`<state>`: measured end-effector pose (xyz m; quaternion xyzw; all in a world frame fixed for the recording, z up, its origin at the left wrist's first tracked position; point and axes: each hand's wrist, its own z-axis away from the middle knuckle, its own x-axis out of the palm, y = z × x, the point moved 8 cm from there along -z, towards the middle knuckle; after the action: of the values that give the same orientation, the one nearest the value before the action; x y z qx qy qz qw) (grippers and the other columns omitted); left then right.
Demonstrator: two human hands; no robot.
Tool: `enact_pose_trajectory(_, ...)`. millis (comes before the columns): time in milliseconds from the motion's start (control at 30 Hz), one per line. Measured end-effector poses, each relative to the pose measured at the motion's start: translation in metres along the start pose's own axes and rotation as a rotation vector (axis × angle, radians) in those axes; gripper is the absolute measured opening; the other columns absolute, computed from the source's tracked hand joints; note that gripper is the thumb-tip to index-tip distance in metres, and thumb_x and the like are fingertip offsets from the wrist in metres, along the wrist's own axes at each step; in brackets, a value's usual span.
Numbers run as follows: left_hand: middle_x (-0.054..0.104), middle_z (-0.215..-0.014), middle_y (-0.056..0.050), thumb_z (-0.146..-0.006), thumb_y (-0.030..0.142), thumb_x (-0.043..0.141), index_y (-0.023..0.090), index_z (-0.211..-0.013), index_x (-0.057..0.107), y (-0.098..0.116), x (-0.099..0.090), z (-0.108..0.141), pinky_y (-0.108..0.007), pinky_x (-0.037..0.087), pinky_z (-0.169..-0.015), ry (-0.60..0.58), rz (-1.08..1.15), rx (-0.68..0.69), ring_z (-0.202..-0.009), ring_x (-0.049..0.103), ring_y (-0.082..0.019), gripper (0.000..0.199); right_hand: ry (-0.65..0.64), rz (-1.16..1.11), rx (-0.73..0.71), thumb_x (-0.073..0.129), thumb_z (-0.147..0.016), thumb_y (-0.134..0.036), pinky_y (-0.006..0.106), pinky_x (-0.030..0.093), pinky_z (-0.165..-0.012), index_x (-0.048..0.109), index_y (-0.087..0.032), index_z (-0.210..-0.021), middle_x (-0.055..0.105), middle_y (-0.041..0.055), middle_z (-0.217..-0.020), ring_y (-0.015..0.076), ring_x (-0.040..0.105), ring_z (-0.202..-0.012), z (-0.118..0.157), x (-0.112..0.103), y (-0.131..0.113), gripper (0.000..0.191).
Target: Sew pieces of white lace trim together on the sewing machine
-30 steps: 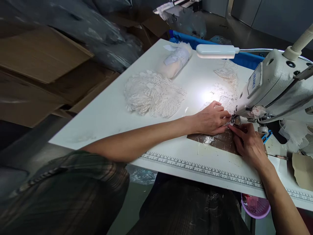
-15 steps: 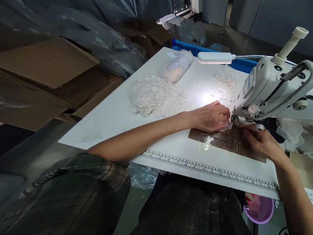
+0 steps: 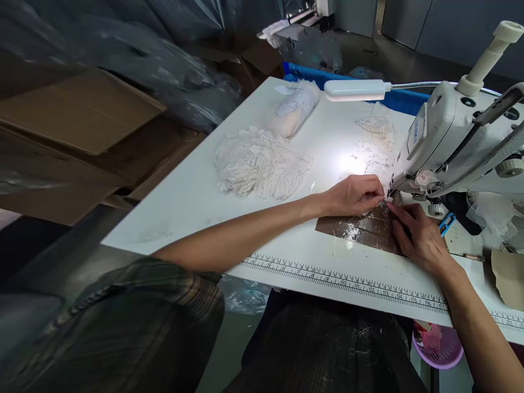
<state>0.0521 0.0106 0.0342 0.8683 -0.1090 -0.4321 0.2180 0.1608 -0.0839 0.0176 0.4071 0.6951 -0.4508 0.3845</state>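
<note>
Close to the needle of a white sewing machine [image 3: 446, 131], my left hand [image 3: 356, 195] pinches a piece of white lace [image 3: 374, 158] that trails back over the table. From the other side my right hand [image 3: 417, 234] meets it, thumb and forefinger closed on the lace's near edge by the presser foot. Under both hands lies a shiny brown sheet [image 3: 356, 232] on the tabletop. The needle tip is too small to make out. A bright lamp [image 3: 357, 90] lights the lace from behind.
On the white table [image 3: 184, 202] sit a heap of white lace [image 3: 262, 164] and a wrapped roll [image 3: 295, 109]. A printed ruler strip [image 3: 344, 279] follows the front edge. Blue snips [image 3: 447, 224] lie right of my hand. Cardboard boxes [image 3: 73, 114] stand left; a purple basket [image 3: 444, 352] is below.
My right hand has moved left and up to the lace beside my left hand, uncovering the blue snips. My left hand has shifted slightly. The camera view has tilted a little.
</note>
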Motion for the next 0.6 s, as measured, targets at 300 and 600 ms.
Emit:
enact_pose_trajectory(300,0.073,-0.098,-0.007,-0.1,0.024,0.047,0.018,-0.097,0.069,0.013,0.018,0.007,-0.033,0.051,-0.076,-0.173,-0.286,0.224,-0.083,0.064,-0.016,0.023,-0.01,-0.004,-0.108,0.043,-0.096,-0.026,0.04,0.056,-0.077,0.07,-0.021,-0.122,0.06,0.0142,-0.104,0.0221,0.059,-0.09,0.002,0.002,-0.008,0.038)
enact_pose_trajectory(600,0.072,-0.1,-0.007,-0.101,0.024,0.045,0.019,-0.095,0.07,0.009,0.021,0.009,-0.035,0.051,-0.077,-0.182,-0.325,0.173,-0.085,0.065,-0.016,0.027,0.053,-0.301,0.166,0.047,-0.092,-0.031,0.037,0.055,-0.082,0.074,-0.022,-0.104,0.066,0.009,-0.1,0.0201,0.064,-0.09,0.002,-0.02,0.024,0.031)
